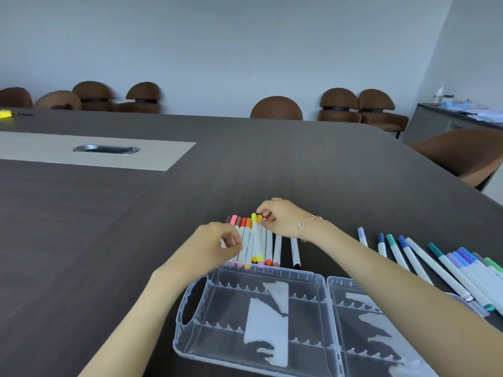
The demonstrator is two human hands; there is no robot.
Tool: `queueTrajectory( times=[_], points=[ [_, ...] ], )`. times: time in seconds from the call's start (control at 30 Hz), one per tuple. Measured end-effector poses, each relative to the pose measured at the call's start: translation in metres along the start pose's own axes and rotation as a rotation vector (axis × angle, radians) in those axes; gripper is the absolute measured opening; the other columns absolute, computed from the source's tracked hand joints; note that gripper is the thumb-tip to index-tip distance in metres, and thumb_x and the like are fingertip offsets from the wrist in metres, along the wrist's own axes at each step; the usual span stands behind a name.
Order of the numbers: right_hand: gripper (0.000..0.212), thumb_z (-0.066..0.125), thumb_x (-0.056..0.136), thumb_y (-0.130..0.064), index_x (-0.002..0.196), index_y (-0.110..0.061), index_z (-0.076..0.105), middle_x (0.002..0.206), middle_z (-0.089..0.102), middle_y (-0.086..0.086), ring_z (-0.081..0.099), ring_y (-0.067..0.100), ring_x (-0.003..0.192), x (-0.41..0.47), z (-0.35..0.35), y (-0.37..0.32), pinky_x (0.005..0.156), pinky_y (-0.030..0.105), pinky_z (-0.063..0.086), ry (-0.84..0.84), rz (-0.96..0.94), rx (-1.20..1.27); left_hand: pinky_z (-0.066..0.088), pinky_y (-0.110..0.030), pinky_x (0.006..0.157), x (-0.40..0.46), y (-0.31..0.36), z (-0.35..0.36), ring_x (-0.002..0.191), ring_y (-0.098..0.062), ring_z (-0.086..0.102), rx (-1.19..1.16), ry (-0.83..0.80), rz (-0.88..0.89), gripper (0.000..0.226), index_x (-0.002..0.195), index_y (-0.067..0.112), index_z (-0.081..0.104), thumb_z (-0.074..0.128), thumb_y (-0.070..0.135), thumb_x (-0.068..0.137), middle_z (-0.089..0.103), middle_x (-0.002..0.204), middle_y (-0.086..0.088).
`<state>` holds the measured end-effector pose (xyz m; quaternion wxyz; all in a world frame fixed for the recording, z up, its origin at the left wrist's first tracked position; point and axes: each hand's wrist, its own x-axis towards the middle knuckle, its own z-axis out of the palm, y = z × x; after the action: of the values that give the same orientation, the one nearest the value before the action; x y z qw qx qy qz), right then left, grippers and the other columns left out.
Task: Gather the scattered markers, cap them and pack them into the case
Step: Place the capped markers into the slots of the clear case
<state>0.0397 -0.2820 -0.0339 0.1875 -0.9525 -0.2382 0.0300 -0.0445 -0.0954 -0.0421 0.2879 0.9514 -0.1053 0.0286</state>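
- Clear plastic case (253, 317) lies open on the dark tabletop (109, 227), nearer the person than both sets of fingers; its notched slots hold no markers, so packing has not begun.
- Warm-coloured markers (253, 240) (pink, red, orange, yellow) lie side by side, touching, just beyond the case's far edge and directly under the fingers. They look capped at both ends, though this is hard to confirm.
- Left hand (215, 243): fingers curled closed at the left edge of that row, apparently pinching a marker barrel; exactly which one I cannot tell.
- Right hand (283, 217): fingers bent down onto the far tips of the row, closing around a yellow cap there or just pressing on it.
- Blue, teal and purple markers (435, 265) lie fanned out well to the right of the right fingers, beyond the forearm, some overlapping the case's right half.
- Judgement: gathering and sorting look mostly done; any capping left is unclear, and all the packing remains.
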Motion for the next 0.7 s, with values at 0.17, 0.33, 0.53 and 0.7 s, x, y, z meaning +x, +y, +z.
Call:
queueTrajectory(
  times=[0.17, 0.33, 0.53, 0.7],
  points=[
    [0.04, 0.052, 0.095, -0.032, 0.129, -0.013, 0.052, 0.119, 0.06, 0.007, 0.057, 0.019, 0.107, 0.016, 0.001, 0.011, 0.086, 0.022, 0.041, 0.014, 0.113, 0.173, 0.045, -0.016, 0.073, 0.011, 0.022, 0.013, 0.067, -0.001, 0.052, -0.007, -0.085, 0.105, 0.023, 0.103, 0.03, 0.067, 0.07, 0.038, 0.082, 0.062, 0.084, 0.012],
    [0.038, 0.055, 0.093, -0.037, 0.123, -0.014, 0.058, 0.102, 0.057, -0.002, 0.052, 0.011, 0.093, 0.021, 0.007, 0.009, 0.082, 0.022, 0.04, -0.01, 0.098, 0.254, 0.041, -0.025, 0.095, 0.014, 0.028, 0.022, 0.095, -0.003, 0.055, 0.078, -0.092, 0.117, 0.045, 0.108, 0.032, 0.066, 0.071, 0.056, 0.071, 0.06, 0.093, 0.011],
    [0.025, 0.056, 0.091, -0.02, 0.114, -0.014, 0.063, 0.107, 0.061, 0.001, 0.054, 0.011, 0.09, 0.03, 0.012, 0.003, 0.08, 0.023, 0.045, 0.003, 0.07, 0.205, 0.043, -0.025, 0.099, 0.016, 0.021, 0.024, 0.099, -0.006, 0.057, 0.109, -0.047, 0.132, 0.034, 0.11, 0.032, 0.066, 0.07, 0.045, 0.079, 0.064, 0.104, 0.013],
    [0.029, 0.057, 0.089, -0.025, 0.116, -0.014, 0.056, 0.089, 0.055, 0.002, 0.054, 0.015, 0.084, 0.033, 0.015, 0.007, 0.076, 0.026, 0.044, -0.011, 0.139, 0.238, 0.046, -0.026, 0.099, 0.016, 0.009, 0.023, 0.102, -0.006, 0.057, 0.121, -0.049, 0.125, 0.033, 0.114, 0.037, 0.065, 0.066, 0.044, 0.082, 0.066, 0.106, 0.016]
  ],
)
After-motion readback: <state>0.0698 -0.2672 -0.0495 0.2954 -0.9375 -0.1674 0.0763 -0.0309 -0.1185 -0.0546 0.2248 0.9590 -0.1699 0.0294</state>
